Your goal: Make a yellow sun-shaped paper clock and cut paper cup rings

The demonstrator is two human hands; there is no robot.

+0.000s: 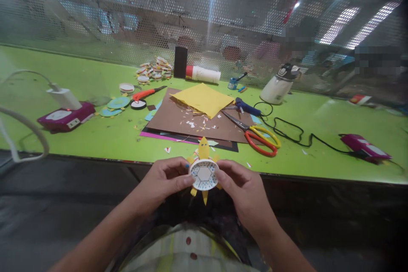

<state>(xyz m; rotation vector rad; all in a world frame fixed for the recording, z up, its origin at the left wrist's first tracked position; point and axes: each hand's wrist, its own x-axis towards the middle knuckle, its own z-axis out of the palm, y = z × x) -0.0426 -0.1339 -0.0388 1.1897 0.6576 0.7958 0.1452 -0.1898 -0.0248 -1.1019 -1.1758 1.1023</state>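
Note:
A paper turtle [204, 174] is held between both hands just off the table's front edge. Its round white shell has a hexagon and blue dots, and a yellow head with eyes points away from me. Yellow feet and a pointed tail stick out around the shell. My left hand [170, 176] grips the shell's left rim, thumb on top. On the right rim, my right hand [240, 182] pinches in the same way. The fingers beneath the shell are partly hidden. Beyond the turtle, yellow paper [204, 98] lies on brown sheets [168, 114] strewn with scraps.
Red-and-yellow-handled scissors [255, 134] lie right of the sheets, near a blue glue gun [247, 107] with a black cord. Orange-handled scissors [146, 93] and blue paper discs [116, 104] are left. Purple power sockets [66, 119] and a white jug [276, 89] stand on the green table [105, 142].

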